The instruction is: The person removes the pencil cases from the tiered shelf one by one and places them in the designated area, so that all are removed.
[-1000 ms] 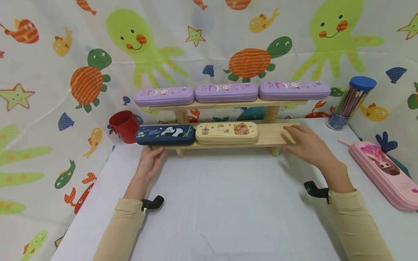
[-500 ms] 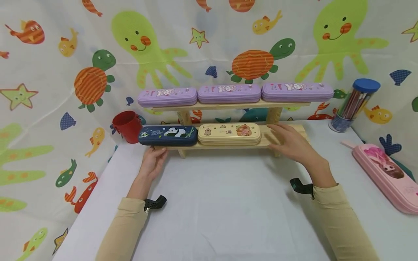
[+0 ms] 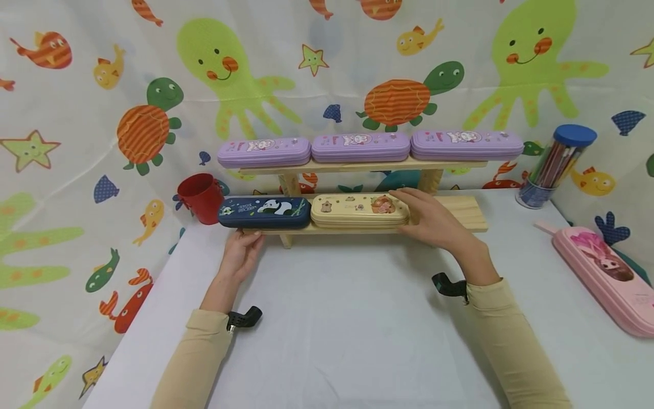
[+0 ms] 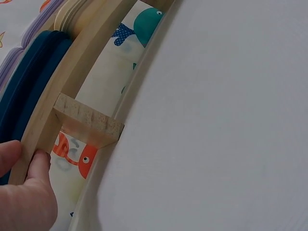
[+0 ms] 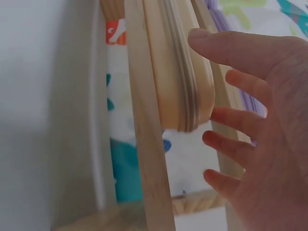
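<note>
In the head view, my left hand [image 3: 239, 255] is at the left end of the lower board of a two-tier wooden shelf [image 3: 462, 213]. Thumb and finger pinch the board's edge in the left wrist view, below the navy panda pencil case [image 3: 264, 212]. Beside that case lies a cream pencil case [image 3: 360, 211] with a bear print. My right hand [image 3: 440, 221] reaches its right end, thumb in front and fingers spread behind. From the right wrist camera, the thumb [image 5: 226, 45] overlaps the cream case; whether it presses is unclear.
Three purple pencil cases [image 3: 360, 147] line the upper board. A red bucket [image 3: 201, 198] stands left of the shelf. To the right are a blue-lidded tube of pencils [image 3: 554, 166] and a pink pencil case [image 3: 605, 275]. A printed cloth hangs behind.
My right hand has moved left along the lower board, from its bare right part to the cream pencil case's end. The left hand stays at the board's left end.
</note>
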`<state>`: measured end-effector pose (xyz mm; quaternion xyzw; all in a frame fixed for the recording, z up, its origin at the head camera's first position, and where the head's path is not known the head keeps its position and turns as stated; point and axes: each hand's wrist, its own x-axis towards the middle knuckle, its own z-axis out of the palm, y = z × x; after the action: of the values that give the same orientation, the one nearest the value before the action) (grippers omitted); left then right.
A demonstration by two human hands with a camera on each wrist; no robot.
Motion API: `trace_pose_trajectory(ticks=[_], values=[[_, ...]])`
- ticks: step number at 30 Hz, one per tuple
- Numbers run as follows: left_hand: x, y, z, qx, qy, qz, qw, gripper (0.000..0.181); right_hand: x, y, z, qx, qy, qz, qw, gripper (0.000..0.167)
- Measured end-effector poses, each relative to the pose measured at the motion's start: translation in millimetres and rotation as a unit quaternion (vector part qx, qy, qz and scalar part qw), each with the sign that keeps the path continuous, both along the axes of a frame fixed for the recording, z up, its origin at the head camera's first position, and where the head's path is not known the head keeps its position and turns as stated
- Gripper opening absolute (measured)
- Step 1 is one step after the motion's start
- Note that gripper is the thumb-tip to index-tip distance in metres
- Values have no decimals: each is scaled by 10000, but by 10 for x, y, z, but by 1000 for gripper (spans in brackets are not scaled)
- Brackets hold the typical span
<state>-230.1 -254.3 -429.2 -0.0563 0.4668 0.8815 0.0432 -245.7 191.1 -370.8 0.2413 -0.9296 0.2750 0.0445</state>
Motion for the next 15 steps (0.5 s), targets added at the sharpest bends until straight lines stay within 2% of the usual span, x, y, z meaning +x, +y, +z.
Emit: trace_pose_trajectory(ticks=[7, 15], values=[[4, 7, 10, -108, -37, 19, 9999, 58, -26, -180, 24, -15, 382, 281, 9989, 72], [0, 16, 14, -79, -115, 35, 9999, 58, -19, -356, 66, -13, 427, 490, 9979, 70]])
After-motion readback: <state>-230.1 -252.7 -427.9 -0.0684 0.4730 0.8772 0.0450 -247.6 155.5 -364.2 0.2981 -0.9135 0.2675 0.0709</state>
